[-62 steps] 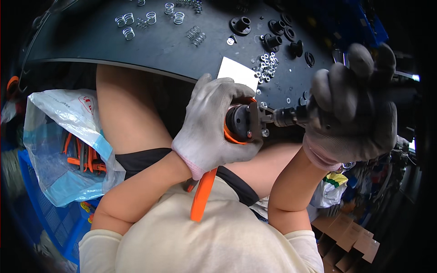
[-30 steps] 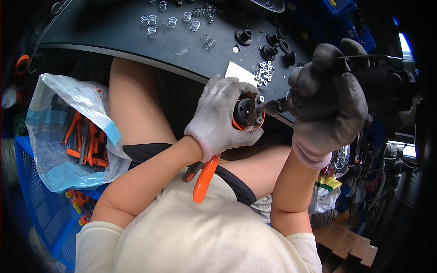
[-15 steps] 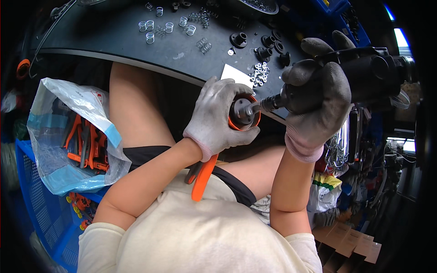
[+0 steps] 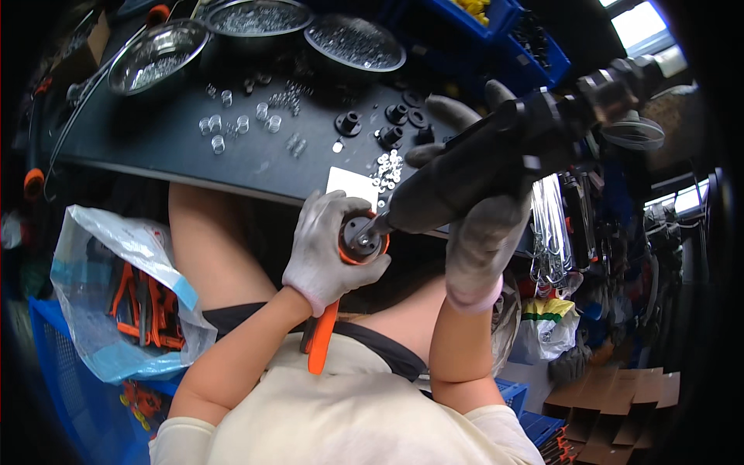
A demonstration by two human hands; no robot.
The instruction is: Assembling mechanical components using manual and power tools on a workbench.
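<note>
In a grey work glove, my left hand (image 4: 322, 252) wraps round an orange tool whose round black hub (image 4: 358, 239) faces up. A screw head shows in the hub, and the tool's orange handle (image 4: 323, 341) points down toward my lap. My gloved right hand (image 4: 484, 248) holds a black power screwdriver (image 4: 465, 170), its palm under the body and some fingers stretched out on the far side. The screwdriver slants down to the left with its bit end at the hub; whether the bit sits in the screw I cannot tell.
On the dark table lie small springs (image 4: 218, 144), black flanged bushings (image 4: 349, 122), white rings (image 4: 387, 169) and a white card (image 4: 350, 184). Metal bowls (image 4: 355, 43) stand behind. A plastic bag (image 4: 124, 360) of orange tools sits left over a blue crate (image 4: 66, 387); cardboard boxes (image 4: 612, 387) are lower right.
My view has shifted, bringing the bowls into sight. The screwdriver has tilted, its rear end now higher, and my right fingers are looser round it. My left hand keeps its grip on the orange tool.
</note>
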